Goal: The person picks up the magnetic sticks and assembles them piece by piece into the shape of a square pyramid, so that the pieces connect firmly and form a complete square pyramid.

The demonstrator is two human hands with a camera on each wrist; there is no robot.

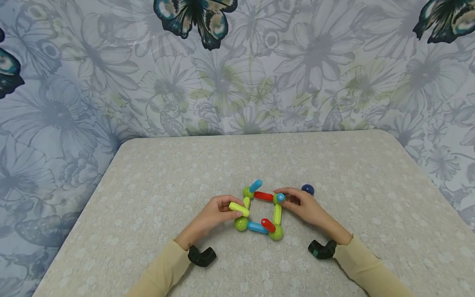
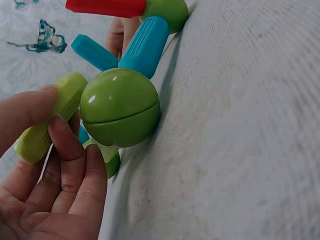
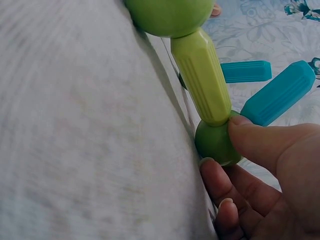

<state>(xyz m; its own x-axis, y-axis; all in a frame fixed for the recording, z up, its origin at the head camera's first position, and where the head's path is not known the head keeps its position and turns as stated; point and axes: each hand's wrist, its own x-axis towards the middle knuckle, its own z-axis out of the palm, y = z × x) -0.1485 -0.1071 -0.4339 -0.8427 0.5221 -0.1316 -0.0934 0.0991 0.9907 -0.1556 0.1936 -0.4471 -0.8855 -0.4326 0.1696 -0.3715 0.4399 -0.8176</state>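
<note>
A square frame of green balls and coloured rods lies on the table. Its near-left green ball [image 2: 120, 112] has a yellow-green rod [image 2: 70, 95] close against it, pinched by my left hand [image 1: 217, 214] between thumb and fingers. At the far-right corner my right hand [image 1: 304, 206] grips another green ball [image 3: 215, 142], thumb on one side and fingers on the other. A blue rod [image 3: 280, 92] sticks up from that ball. Upright rods also stand at two other corners, a blue one [image 1: 256, 185] far left and a red one [image 1: 268, 225] near right.
A loose dark blue ball [image 1: 307, 189] sits just beyond my right hand. The table [image 1: 111, 231] has a pale patterned cover, and its far edge meets a wall [image 1: 237, 90] with flowers and butterflies.
</note>
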